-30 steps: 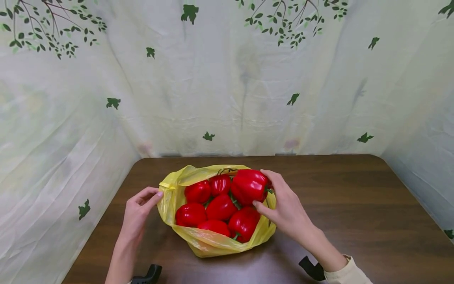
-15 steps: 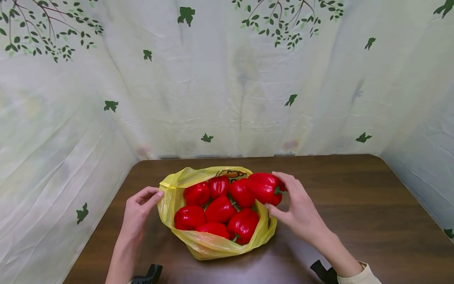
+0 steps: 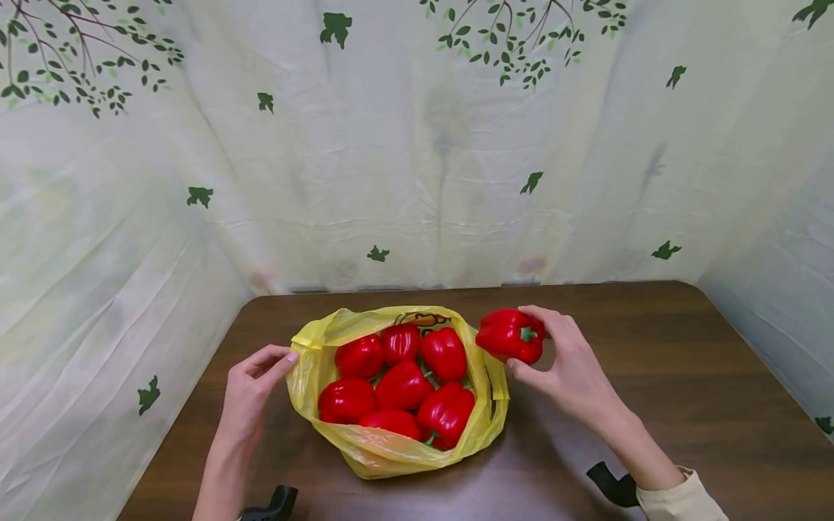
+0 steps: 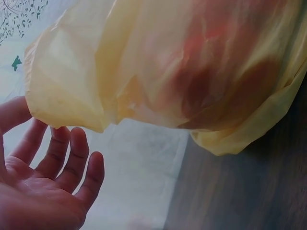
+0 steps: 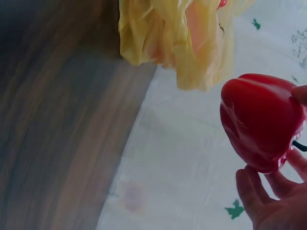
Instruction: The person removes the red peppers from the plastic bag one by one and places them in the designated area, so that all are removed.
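Observation:
A yellow plastic bag (image 3: 384,459) stands on the table with its mouth spread open. Several red bell peppers (image 3: 404,386) lie inside it. At the bag's left rim, my left hand (image 3: 254,383) pinches the plastic between thumb and forefinger; in the left wrist view the other fingers (image 4: 79,153) are loosely bent below the rim. My right hand (image 3: 573,362) holds one red bell pepper (image 3: 510,335) by its sides, just beyond the bag's right rim and above the table. Its green stem faces right, toward the palm. The right wrist view shows this pepper (image 5: 261,120) apart from the bag.
A brown wooden table (image 3: 684,391) extends to the right of the bag. Behind and at both sides hang pale cloth sheets (image 3: 417,159) with leaf prints. Black wrist mounts (image 3: 612,483) show near both forearms.
My right hand has moved right with the pepper, from over the bag's contents to outside its right rim. A pepper beneath has come into view. The left hand keeps its hold.

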The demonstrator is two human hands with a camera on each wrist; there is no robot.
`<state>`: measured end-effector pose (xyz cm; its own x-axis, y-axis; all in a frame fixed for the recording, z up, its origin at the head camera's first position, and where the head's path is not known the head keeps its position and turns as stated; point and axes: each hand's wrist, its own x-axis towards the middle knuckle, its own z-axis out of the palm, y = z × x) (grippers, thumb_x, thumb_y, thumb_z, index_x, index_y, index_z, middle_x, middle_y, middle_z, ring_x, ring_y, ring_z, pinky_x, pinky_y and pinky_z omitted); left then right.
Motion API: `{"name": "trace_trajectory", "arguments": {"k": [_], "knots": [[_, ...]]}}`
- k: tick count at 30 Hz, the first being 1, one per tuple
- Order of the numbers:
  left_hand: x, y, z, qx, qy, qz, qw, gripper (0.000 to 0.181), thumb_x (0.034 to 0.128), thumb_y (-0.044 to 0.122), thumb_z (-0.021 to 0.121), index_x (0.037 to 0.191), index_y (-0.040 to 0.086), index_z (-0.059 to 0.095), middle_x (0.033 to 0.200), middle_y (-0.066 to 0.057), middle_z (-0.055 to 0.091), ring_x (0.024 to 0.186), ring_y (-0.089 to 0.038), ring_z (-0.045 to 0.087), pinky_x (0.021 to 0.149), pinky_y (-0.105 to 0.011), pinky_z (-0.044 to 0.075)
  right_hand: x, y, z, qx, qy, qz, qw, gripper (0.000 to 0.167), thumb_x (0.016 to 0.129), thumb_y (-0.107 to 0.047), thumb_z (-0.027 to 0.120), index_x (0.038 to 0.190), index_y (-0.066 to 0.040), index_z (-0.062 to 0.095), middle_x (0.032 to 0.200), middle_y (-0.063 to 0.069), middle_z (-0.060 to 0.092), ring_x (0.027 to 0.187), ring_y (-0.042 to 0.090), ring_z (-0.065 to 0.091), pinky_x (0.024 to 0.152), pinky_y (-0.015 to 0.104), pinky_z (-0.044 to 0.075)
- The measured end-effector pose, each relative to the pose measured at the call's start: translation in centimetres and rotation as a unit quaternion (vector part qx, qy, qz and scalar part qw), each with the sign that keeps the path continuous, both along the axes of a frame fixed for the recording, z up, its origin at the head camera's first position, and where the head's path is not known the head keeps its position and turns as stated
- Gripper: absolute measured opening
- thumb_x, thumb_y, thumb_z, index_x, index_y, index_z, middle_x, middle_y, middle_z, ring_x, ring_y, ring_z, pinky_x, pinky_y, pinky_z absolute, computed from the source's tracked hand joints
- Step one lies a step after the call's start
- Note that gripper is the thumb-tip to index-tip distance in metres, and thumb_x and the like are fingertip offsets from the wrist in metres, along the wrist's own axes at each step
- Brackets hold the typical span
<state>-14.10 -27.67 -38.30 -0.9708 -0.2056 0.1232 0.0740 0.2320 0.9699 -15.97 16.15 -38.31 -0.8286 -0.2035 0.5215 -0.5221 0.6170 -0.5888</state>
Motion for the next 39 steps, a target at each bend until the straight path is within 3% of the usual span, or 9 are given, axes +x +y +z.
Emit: {"name": "trace_trajectory", "arguments": {"k": [7, 17, 22, 28, 35, 39], "knots": [[0.3, -0.4, 0.3, 0.003, 0.007, 0.010, 0.9999, 0.028, 0.0948, 0.022, 0.067, 0.102, -0.005, 0.069, 0.089, -0.001, 0.069, 0.089, -0.021, 0.056, 0.084, -0.030, 0.043, -1.6, 1.3, -0.2, 0.027, -0.008, -0.012, 0.9995, 0.072, 0.071, -0.017, 0.086, 0.133, -0.011, 0.052, 0.125, 0.004, 0.056, 0.108, 0.021, 0.056, 0.076, 0.043, 0.057], [0.2, -1.0, 0.2, -0.004, 0.007, 0.006, 1.0000, 0.027, 0.0956, 0.021, 0.066, 0.101, -0.005, 0.069, 0.089, 0.000, 0.068, 0.086, -0.020, 0.057, 0.080, -0.028, 0.046, -4.8, 2.3, -0.8, 0.050, -0.028, 0.030, 0.9979, 0.069, 0.070, -0.014, 0.086, 0.131, -0.013, 0.054, 0.123, 0.007, 0.050, 0.108, 0.026, 0.053, 0.076, 0.046, 0.057], [0.1, -0.9, 0.2, 0.004, 0.009, 0.002, 0.9999, 0.027, 0.0956, 0.021, 0.066, 0.101, -0.006, 0.069, 0.089, -0.001, 0.068, 0.085, -0.020, 0.057, 0.080, -0.028, 0.046, -6.1, 2.6, -1.6, 0.056, -0.057, 0.028, 0.9964, 0.074, 0.070, -0.014, 0.085, 0.134, -0.010, 0.049, 0.124, 0.009, 0.051, 0.109, 0.028, 0.051, 0.077, 0.046, 0.056], [0.0, -0.9, 0.1, 0.011, 0.008, 0.000, 0.9999, 0.028, 0.0953, 0.021, 0.066, 0.101, -0.006, 0.069, 0.089, -0.002, 0.069, 0.084, -0.021, 0.057, 0.080, -0.028, 0.047, -7.1, 2.8, -2.5, 0.052, -0.112, 0.011, 0.9923, 0.074, 0.070, -0.014, 0.085, 0.131, -0.004, 0.044, 0.120, 0.015, 0.055, 0.104, 0.031, 0.056, 0.077, 0.048, 0.056], [0.0, -0.8, -0.1, 0.004, 0.000, 0.002, 1.0000, 0.028, 0.0953, 0.022, 0.066, 0.102, -0.005, 0.069, 0.090, -0.001, 0.069, 0.086, -0.021, 0.056, 0.082, -0.030, 0.046, -7.9, 3.0, -3.6, 0.074, -0.104, 0.018, 0.9917, 0.068, 0.076, -0.018, 0.083, 0.133, -0.001, 0.051, 0.122, 0.016, 0.052, 0.106, 0.033, 0.056, 0.081, 0.050, 0.055], [-0.1, -0.8, -0.2, 0.004, -0.002, 0.002, 1.0000, 0.028, 0.0951, 0.022, 0.066, 0.102, -0.005, 0.069, 0.090, -0.001, 0.068, 0.087, -0.021, 0.056, 0.081, -0.028, 0.046, -8.2, 2.9, -3.7, 0.061, -0.122, 0.018, 0.9905, 0.070, 0.078, -0.020, 0.081, 0.137, -0.002, 0.049, 0.125, 0.016, 0.052, 0.105, 0.033, 0.057, 0.082, 0.050, 0.054]]}}
